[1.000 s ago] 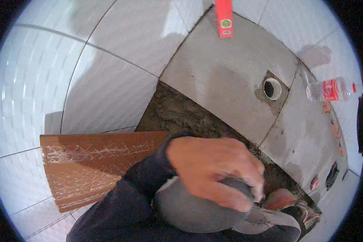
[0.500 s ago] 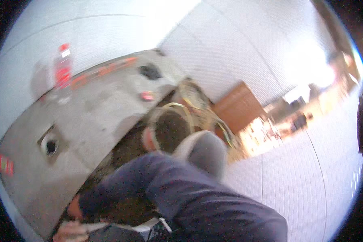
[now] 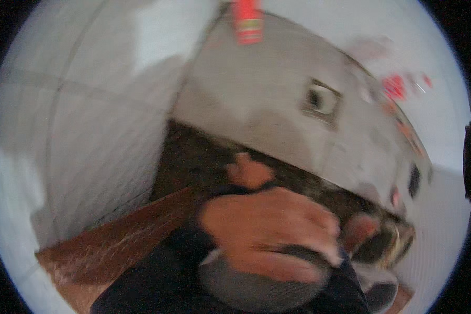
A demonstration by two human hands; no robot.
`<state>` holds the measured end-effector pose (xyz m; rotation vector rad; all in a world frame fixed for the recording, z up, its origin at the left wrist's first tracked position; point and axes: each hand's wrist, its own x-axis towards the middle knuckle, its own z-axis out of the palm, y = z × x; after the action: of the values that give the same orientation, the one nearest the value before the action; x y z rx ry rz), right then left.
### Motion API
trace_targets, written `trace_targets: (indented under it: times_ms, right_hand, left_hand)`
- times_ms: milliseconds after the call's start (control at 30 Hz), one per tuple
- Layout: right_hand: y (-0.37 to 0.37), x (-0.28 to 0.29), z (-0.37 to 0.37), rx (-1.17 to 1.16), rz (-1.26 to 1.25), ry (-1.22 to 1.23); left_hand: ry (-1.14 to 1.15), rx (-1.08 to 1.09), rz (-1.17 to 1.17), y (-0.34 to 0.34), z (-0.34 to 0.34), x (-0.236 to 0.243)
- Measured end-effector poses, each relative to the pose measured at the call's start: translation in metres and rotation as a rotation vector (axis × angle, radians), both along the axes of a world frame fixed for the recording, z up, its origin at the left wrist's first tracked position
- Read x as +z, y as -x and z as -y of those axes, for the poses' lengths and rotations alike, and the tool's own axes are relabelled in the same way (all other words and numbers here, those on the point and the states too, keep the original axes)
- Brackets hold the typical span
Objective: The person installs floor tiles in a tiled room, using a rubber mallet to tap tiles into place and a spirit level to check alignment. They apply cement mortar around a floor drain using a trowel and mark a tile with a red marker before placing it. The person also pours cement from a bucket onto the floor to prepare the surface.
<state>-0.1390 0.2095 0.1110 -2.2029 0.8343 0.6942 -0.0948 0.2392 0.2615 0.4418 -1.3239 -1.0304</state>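
Note:
My left hand (image 3: pixel 272 230), blurred, lies over a grey rounded shape (image 3: pixel 261 288) that looks like my trouser knee. Its fingers curl toward the right, with a dark gap between them; whether they grip anything is hidden. Farther down, partly behind it, my right hand (image 3: pixel 250 171) reaches toward the dark strip (image 3: pixel 204 146) along the edge of a grey slab (image 3: pixel 267 94). Blur hides how its fingers are set. The right arm's dark sleeve (image 3: pixel 348 288) passes beneath the left hand. A squarish cut-out (image 3: pixel 327 99) with a round dark opening sits in the slab.
A red bottle or can (image 3: pixel 248 23) is at the slab's far edge. Another red-labelled bottle (image 3: pixel 395 86) is smeared at right. A brown board (image 3: pixel 125 230) lies at lower left, by pale panels (image 3: pixel 99 146). A bucket-like container (image 3: pixel 374 243) stands at lower right.
My view has swung left and turned, so the slab now runs toward the right. My hands, earlier at the lower left, now show near the middle; the left one appears much larger.

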Motion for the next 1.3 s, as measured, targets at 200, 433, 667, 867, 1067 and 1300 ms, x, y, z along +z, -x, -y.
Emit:
trace_targets:
  times_ms: [200, 433, 667, 867, 1067, 1300]
  right_hand:
    - [0.063, -0.081, 0.022, 0.158, 0.507, 0.362]
    - [-0.011, -0.061, -0.003, 0.032, 0.130, 0.218]
    - [-0.023, -0.056, 0.007, 0.315, 0.134, 0.191]
    - [-0.028, -0.063, -0.020, 0.111, 0.220, 0.055]
    - [0.023, -0.062, -0.006, -0.044, 0.088, 0.130]
    - [0.088, -0.032, -0.023, 0.067, 0.151, 0.072]
  left_hand:
    - [-0.041, 0.040, 0.074, -0.003, 0.007, -0.003]
    - [-0.014, 0.086, 0.017, 0.001, 0.007, -0.001]
    - [-0.020, 0.033, 0.072, -0.008, 0.006, -0.005]
    - [-0.009, 0.082, 0.093, -0.014, 0.006, -0.010]
    - [-0.005, 0.153, 0.012, -0.013, 0.000, -0.009]
    - [-0.014, 0.175, 0.048, 0.000, 0.013, -0.008]
